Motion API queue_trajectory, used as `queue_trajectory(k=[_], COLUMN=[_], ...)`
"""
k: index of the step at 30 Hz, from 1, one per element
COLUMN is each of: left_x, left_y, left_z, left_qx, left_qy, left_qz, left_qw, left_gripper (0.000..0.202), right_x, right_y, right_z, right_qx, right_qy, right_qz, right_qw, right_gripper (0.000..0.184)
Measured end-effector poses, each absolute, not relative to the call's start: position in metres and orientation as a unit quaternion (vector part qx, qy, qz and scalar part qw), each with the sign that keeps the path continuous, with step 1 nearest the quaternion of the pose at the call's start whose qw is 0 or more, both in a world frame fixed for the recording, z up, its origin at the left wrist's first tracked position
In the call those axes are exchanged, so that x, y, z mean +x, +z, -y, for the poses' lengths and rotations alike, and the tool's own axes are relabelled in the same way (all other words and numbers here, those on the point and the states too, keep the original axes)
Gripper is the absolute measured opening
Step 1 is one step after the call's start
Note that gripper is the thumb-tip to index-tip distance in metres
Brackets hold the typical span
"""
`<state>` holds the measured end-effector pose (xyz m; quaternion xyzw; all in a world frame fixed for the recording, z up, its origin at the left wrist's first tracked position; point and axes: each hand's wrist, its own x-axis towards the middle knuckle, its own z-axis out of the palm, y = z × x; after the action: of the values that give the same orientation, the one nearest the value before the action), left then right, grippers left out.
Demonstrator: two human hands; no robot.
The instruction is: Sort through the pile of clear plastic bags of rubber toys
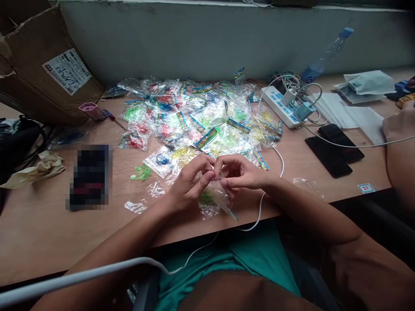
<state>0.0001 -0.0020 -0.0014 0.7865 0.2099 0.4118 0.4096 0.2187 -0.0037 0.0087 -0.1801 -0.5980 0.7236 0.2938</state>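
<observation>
Close to the table's front edge, my left hand and my right hand meet with their fingers pinched. Between them is a clear plastic bag, its lower end hanging toward the table with something green inside. My right fingers curl around the bag's upper part, while the left thumb and forefinger press at the same spot. Just beyond my hands spreads a heap of clear bags with bright printed labels and red, green, yellow and blue contents. A loose green plastic piece lies left of my left hand.
A cardboard box stands at the back left. At the right are a power strip with cables, a tilted bottle and dark phones. A white cable runs past my right wrist. Another person's arm is at the right edge.
</observation>
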Motion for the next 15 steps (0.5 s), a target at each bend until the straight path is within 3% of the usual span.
queue_trajectory(k=[6,12,15], left_x=[-0.0005,-0.0007,0.0008], left_y=[-0.0032,-0.0019,-0.0031], left_z=[0.0020,-0.0017,-0.0012], left_qx=[0.759,0.778,0.792], left_qy=[0.400,0.421,0.422], left_qz=[-0.237,-0.245,-0.244], left_qw=[0.456,0.396,0.367], left_gripper=[0.037,0.035,0.034], right_x=[0.2157,0.2127,0.2135], right_y=[0.0127,0.0130,0.0127], right_z=[0.0088,0.0082,0.0062], right_qx=[-0.206,-0.223,-0.239], right_qy=[0.724,0.721,0.707], right_qz=[0.582,0.571,0.575], right_qw=[0.306,0.324,0.334], right_gripper=[0.041,0.050,0.044])
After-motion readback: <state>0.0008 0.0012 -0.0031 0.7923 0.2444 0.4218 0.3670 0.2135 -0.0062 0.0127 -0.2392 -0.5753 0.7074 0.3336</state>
